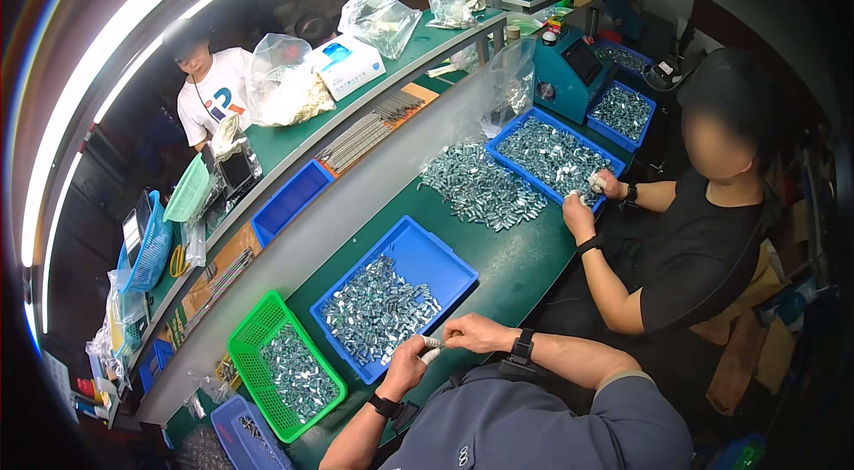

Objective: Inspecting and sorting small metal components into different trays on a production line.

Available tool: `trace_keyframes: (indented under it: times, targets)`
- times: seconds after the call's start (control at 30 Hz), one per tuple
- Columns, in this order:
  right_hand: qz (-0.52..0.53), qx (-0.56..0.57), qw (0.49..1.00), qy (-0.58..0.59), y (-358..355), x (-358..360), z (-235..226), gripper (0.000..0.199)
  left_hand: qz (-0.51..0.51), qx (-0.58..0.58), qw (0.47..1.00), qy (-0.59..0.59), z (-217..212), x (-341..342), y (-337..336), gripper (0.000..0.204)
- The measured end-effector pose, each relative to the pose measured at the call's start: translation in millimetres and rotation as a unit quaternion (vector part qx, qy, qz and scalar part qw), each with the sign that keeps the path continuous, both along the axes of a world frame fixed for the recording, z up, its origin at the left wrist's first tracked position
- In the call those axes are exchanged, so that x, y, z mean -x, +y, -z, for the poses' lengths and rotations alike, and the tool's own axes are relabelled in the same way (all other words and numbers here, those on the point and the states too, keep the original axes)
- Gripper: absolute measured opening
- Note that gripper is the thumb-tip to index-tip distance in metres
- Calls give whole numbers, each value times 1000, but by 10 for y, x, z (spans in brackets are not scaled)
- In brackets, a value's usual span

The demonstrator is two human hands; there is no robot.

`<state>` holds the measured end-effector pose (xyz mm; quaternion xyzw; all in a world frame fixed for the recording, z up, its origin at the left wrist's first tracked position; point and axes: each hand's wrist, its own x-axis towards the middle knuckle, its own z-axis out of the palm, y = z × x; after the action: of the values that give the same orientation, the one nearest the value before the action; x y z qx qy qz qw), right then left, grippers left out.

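My left hand (pixel 409 368) and my right hand (pixel 480 334) meet just off the near edge of a blue tray (pixel 438 264). White coverings wrap some of my left fingers. Both hands are closed in a pinch, fingertips almost touching; whatever is between them is too small to make out. Inside the tray lies a heap of small shiny metal cylinders (pixel 378 310), while its far right part shows bare blue bottom. Left of it, a green basket (pixel 252 368) holds more of the same pieces.
At right a co-worker (pixel 703 230) handles pieces over another blue tray (pixel 556 150). Loose metal pieces (pixel 480 190) are heaped on the green table (pixel 520 261). A blue-violet bin (pixel 240 434) stands near left. Behind rises a shelf with bags and a white box (pixel 349 70); another person (pixel 209 88) is beyond.
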<state>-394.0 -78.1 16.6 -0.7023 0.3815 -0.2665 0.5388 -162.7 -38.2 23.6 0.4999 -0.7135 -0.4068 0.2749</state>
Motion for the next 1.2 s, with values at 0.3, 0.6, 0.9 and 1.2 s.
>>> trace_keyframes:
  times: [0.3,0.6,0.9,1.2]
  targets:
    - [-32,-29,999,6,-28,13,87,24,-8,-25,1000,-5,-63,35,18,18]
    - [-11,-17,1000,-1,-36,19,129,25,-10,-25,999,18,2,13,-3,18]
    - [-47,-32,998,12,-19,43,105,22,-20,-56,996,68,121,23,20,17]
    - [-9,129,991,10,36,39,17,19,-42,-162,975,143,131,-47,25,17]
